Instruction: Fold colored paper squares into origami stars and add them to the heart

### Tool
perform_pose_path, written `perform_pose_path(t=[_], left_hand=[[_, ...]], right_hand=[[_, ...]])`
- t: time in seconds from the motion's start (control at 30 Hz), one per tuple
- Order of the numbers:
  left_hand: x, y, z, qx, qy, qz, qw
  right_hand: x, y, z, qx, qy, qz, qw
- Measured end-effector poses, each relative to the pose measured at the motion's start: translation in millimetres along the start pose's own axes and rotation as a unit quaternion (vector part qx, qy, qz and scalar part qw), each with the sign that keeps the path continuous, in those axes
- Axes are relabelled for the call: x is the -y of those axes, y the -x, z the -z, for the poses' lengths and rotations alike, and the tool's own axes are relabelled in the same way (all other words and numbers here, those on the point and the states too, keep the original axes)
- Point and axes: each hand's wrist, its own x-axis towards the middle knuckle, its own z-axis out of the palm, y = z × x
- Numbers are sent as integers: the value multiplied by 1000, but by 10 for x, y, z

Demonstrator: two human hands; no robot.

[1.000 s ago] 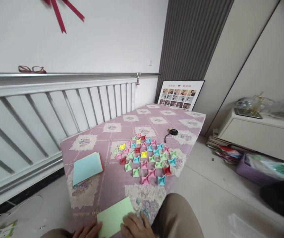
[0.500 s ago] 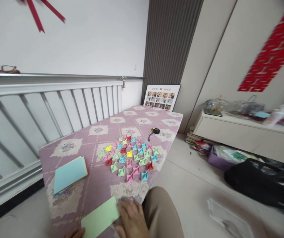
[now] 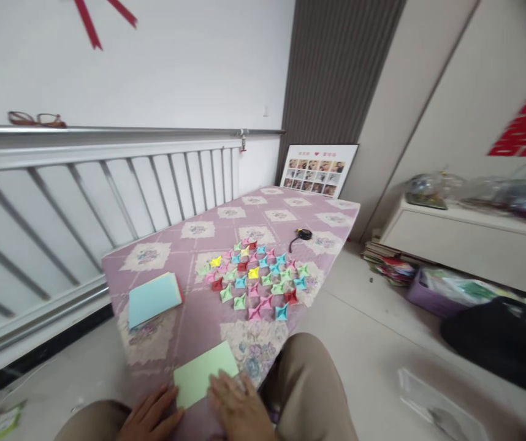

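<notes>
A light green sheet of paper [image 3: 202,371] lies on the flowered tablecloth near the table's front edge. My right hand [image 3: 240,401] rests on the sheet's lower right part, its fingers stretched out flat and slightly blurred. At the sheet's left edge is my left hand [image 3: 152,415], open, with fingertips touching the paper's side. Beyond the sheet stand rows of small folded paper pieces [image 3: 254,273] in pink, green, blue, yellow and red. To the left lies a stack of coloured paper [image 3: 155,300] with a light blue sheet on top.
A black tape measure [image 3: 304,234] lies past the folded pieces on the tablecloth [image 3: 198,230]. The radiator [image 3: 162,184] runs along the table's left side, with glasses [image 3: 37,119] on its ledge. My knees flank the table corner. A clear plastic box [image 3: 438,404] sits on the right floor.
My left hand has come further into view along the paper's left edge. The green sheet now appears less slanted, with my right hand lying more over it. The whole view has shifted.
</notes>
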Motion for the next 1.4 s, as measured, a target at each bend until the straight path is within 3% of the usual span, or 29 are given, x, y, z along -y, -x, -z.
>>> perform_pose_path(t=[0.13, 0.23, 0.33, 0.43, 0.53, 0.63, 0.77, 0.9, 1.0, 1.2, 1.4], left_hand=[[-98, 40, 38, 16, 22, 74, 997], [-191, 38, 53, 25, 40, 111, 993], [-239, 14, 79, 32, 58, 132, 989], [-261, -26, 122, 53, 73, 158, 983], [-288, -65, 165, 54, 88, 175, 979], [-320, -98, 212, 40, 113, 201, 972], [-358, -180, 288, 36, 168, 252, 952], [-374, -334, 301, 43, 165, 291, 941], [-353, -473, 284, 81, 144, 263, 950], [-302, -702, 352, 215, 98, 209, 949], [-349, -733, 347, 226, 63, 203, 951]], right_hand=[[-293, 219, 333, 38, -20, -122, 992], [-430, 259, 415, 7, 16, -173, 985], [-391, 145, 469, -59, 41, -226, 971], [-121, -107, 478, -90, -22, -166, 982], [205, -357, 374, -80, -94, -104, 987], [350, -467, 202, -67, -120, -110, 984], [279, -437, 50, -68, -137, -108, 982], [225, -411, 33, -86, -157, -102, 979], [230, -425, 47, -92, -169, -101, 976], [227, -426, 72, -101, -179, -94, 974], [222, -413, 56, -116, -171, -83, 975]])
